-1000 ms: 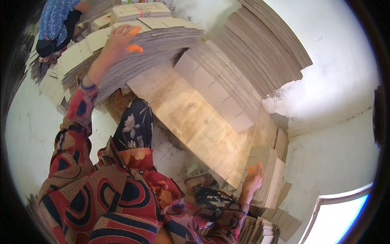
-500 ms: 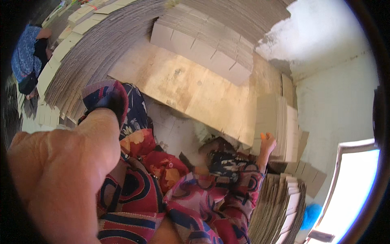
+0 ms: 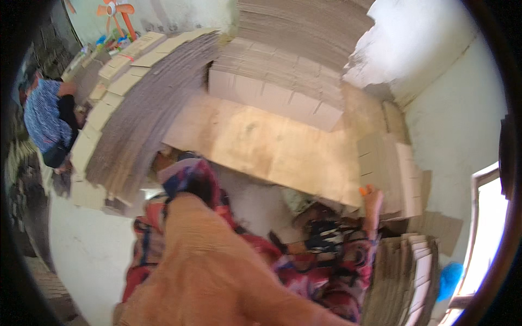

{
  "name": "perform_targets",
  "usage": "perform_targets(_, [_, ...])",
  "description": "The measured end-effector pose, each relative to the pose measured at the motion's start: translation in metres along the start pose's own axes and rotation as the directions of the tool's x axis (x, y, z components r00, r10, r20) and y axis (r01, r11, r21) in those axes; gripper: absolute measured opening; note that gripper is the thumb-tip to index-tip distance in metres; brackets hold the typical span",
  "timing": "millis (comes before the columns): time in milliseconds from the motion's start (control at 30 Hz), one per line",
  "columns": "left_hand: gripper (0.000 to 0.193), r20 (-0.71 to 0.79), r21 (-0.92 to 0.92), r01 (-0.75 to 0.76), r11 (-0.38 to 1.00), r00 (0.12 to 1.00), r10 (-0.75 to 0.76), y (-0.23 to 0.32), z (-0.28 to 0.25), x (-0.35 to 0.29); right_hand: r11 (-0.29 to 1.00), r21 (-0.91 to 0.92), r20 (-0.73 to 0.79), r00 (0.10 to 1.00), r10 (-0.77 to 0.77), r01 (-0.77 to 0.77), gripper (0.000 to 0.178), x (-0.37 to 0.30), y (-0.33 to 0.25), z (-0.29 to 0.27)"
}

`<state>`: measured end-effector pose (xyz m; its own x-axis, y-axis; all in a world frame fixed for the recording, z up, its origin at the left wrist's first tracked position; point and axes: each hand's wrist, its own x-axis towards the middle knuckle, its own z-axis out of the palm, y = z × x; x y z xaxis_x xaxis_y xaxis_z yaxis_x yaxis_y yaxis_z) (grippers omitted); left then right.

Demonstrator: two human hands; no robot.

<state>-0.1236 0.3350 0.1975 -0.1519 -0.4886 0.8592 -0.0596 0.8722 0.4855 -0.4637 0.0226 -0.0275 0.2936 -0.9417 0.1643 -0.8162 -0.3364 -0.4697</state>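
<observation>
Across the middle of the view lies a bare wooden table (image 3: 261, 144), with cardboard standing along its sides. At its far side is a slotted stack (image 3: 277, 100), its pale front face cut by short slits, and behind that rises a taller brown pile (image 3: 304, 22). Along the left runs a long curved row (image 3: 155, 103) of sheets packed edge to edge, paler pieces lying on top. At the right end of the table stands a small stack (image 3: 385, 165).

Just beside this small stack is the right hand (image 3: 373, 202), with 2 orange fingertips showing close together; it is too small and blurred to tell how far open it is, or whether it grips or only touches the cardboard. Close to the camera, the left hand (image 3: 228, 282) fills the lower middle, back upward, well apart from the stacks. Its fingers are out of sight, so I cannot tell how open it is or whether it holds anything.

Below the small stack, at lower right, is an upright bundle (image 3: 402, 277) of cardboard, near a blue object (image 3: 449, 281). At far left is a co-worker (image 3: 44, 114) in a blue patterned top. An orange fan (image 3: 115, 9) is at upper left.
</observation>
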Motion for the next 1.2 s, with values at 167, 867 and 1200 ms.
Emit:
perform_targets(167, [0.03, 0.02, -0.227, 0.071, 0.971, 0.997, -0.069, -0.061, 0.021, -0.024, 0.994, -0.095, -0.041, 0.998, 0.042, -0.046, 0.033, -0.014, 0.051, -0.05])
perform_targets(867, [0.029, 0.053, -0.144, 0.232, 0.962, 0.973, -0.226, -0.048, 0.01, -0.042, 0.996, 0.082, 0.09, 0.995, -0.03, 0.022, 0.034, 0.024, -0.037, -0.011])
perform_targets(1200, [0.029, 0.038, -0.141, 0.269, 0.953, 0.963, -0.267, -0.052, 0.012, -0.047, 0.999, -0.011, 0.132, 0.991, -0.036, 0.038, 0.033, 0.025, -0.045, -0.014])
